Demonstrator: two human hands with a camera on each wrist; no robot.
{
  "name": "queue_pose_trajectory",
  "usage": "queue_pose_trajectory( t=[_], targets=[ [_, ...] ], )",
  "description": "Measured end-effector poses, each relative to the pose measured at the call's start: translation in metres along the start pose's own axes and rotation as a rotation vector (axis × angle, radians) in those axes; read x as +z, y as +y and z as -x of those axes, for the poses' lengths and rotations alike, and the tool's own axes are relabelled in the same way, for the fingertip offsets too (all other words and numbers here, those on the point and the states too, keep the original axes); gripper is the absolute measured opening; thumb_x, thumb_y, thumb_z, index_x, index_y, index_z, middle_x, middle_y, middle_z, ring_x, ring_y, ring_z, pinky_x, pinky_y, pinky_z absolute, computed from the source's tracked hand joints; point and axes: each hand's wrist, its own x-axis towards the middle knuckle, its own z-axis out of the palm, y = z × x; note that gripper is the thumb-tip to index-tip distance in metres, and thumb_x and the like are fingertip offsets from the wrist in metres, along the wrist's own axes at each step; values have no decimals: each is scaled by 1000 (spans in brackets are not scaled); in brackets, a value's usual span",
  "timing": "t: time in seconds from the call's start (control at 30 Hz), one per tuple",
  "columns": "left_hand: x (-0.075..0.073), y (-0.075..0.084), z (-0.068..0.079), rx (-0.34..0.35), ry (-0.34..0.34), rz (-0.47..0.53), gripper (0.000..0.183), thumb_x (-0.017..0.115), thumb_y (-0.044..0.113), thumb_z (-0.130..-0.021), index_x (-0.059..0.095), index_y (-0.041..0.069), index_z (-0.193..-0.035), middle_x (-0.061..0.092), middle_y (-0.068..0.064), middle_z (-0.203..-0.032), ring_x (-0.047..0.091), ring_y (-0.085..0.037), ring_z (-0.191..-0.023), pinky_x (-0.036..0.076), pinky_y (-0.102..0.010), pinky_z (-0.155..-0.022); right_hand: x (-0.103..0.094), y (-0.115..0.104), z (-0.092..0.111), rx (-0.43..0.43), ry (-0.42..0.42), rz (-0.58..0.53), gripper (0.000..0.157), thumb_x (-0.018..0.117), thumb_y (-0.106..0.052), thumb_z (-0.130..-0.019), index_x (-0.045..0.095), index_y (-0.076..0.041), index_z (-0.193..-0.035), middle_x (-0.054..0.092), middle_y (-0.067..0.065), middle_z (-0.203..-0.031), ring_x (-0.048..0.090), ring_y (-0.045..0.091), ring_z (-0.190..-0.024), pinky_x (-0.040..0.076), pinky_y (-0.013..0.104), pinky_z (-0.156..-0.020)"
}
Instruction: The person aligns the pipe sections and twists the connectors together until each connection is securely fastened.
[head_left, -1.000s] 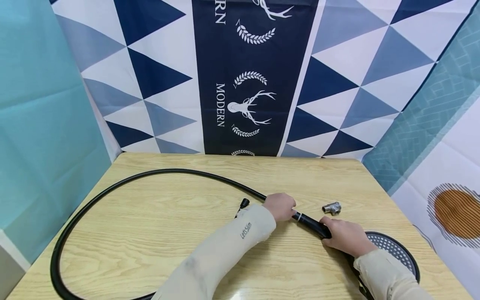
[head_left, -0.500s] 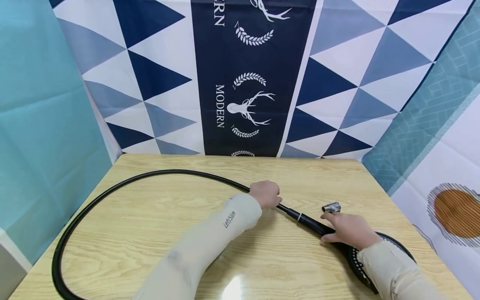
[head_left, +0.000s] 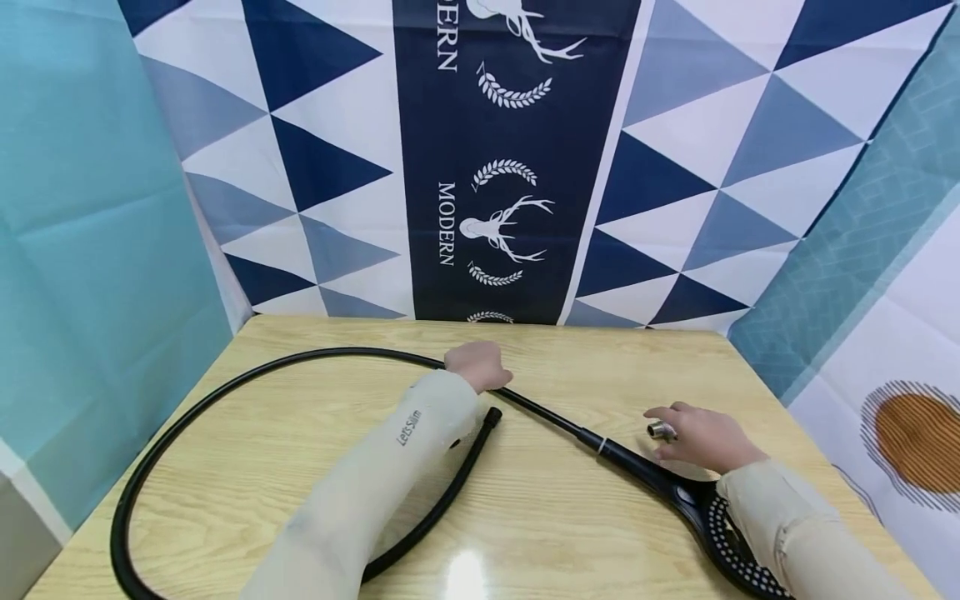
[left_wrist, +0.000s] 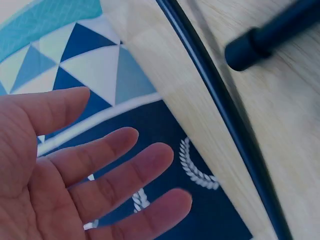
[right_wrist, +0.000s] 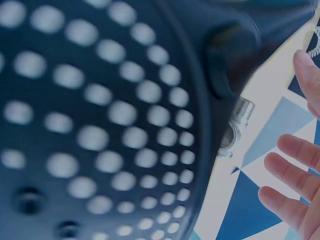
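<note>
A black shower head with white-dotted nozzles lies face up at the right of the table, its handle pointing up and left to a black hose. My left hand is over the hose; in the left wrist view its fingers are spread, apart from the hose. The hose's loose end lies just right of my left sleeve. My right hand hovers beside a small silver metal pipe fitting, partly hidden by it. In the right wrist view, the fingers are loosely extended beyond the fitting.
The hose makes a wide loop over the left half of the wooden table. A patterned cloth hangs behind the table's back edge, with teal cloth at the left and another printed cloth at the right.
My left hand has moved left along the hose, away from the shower head. My right hand has left the shower head's handle and come to the metal fitting. The shower head now lies flatter.
</note>
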Motion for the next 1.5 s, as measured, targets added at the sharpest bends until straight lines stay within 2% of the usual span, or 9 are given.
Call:
queue_pose_trajectory(
  t=[0.17,0.27,0.5,0.67,0.8,0.97,1.07,1.43,1.5],
  targets=[
    [3,-21,9,6,-105,104,48,60,45,-91,44,18,-55,49,2,-58,44,-14,-53,39,-31,-54,-1,11,-10,94,-108,-187,57,80,-22,-77,58,-1,-126,58,26,-110,62,34,-89,50,49,-67],
    [4,-29,13,10,-141,178,46,61,44,-92,51,15,-57,58,0,-62,52,-15,-52,41,-30,-52,-2,20,-14,145,-142,-301,56,76,-13,-81,54,4,-129,54,34,-117,57,44,-101,49,51,-72],
    [10,-40,19,2,-166,371,27,66,30,-92,64,4,-97,63,-8,-66,63,-21,-54,49,-29,-52,6,37,-15,158,-82,-355,46,65,8,-80,53,12,-124,54,39,-109,58,49,-94,49,45,-66],
    [22,-58,27,-62,-280,332,38,72,29,-88,60,0,-109,63,-11,-62,55,-16,-45,50,-29,-52,20,37,-20,141,-68,-406,45,65,4,-80,54,12,-123,55,38,-113,56,50,-100,48,54,-76],
    [28,-64,31,-64,-320,307,51,73,28,-86,55,-3,-122,61,-11,-58,53,-15,-42,51,-30,-53,25,40,-21,156,-36,-421,42,63,4,-80,55,12,-121,54,39,-112,56,47,-97,48,51,-72],
    [35,-63,28,-48,-323,300,28,75,23,-85,58,0,-83,46,-2,-48,51,-14,-37,48,-27,-50,29,48,-22,171,-24,-385,39,60,7,-79,58,12,-117,54,39,-111,54,52,-98,47,53,-72],
    [40,-62,26,-42,-305,264,39,76,23,-84,46,7,-64,41,0,-46,50,-13,-36,47,-26,-52,29,50,-27,194,-71,-368,40,61,8,-78,59,11,-117,55,39,-111,52,54,-101,47,54,-74],
    [48,-54,17,-8,-248,190,30,75,30,-84,60,6,-72,49,0,-44,47,-11,-35,49,-25,-63,26,45,-45,209,-254,-338,33,72,-3,-77,62,12,-105,62,24,-93,60,34,-84,48,49,-75],
    [48,-50,16,1,-226,170,27,75,30,-84,64,6,-78,59,-1,-57,55,-12,-49,50,-27,-71,26,44,-48,211,-261,-317,31,71,-3,-76,64,12,-102,63,24,-94,60,34,-84,49,48,-75]
  ],
)
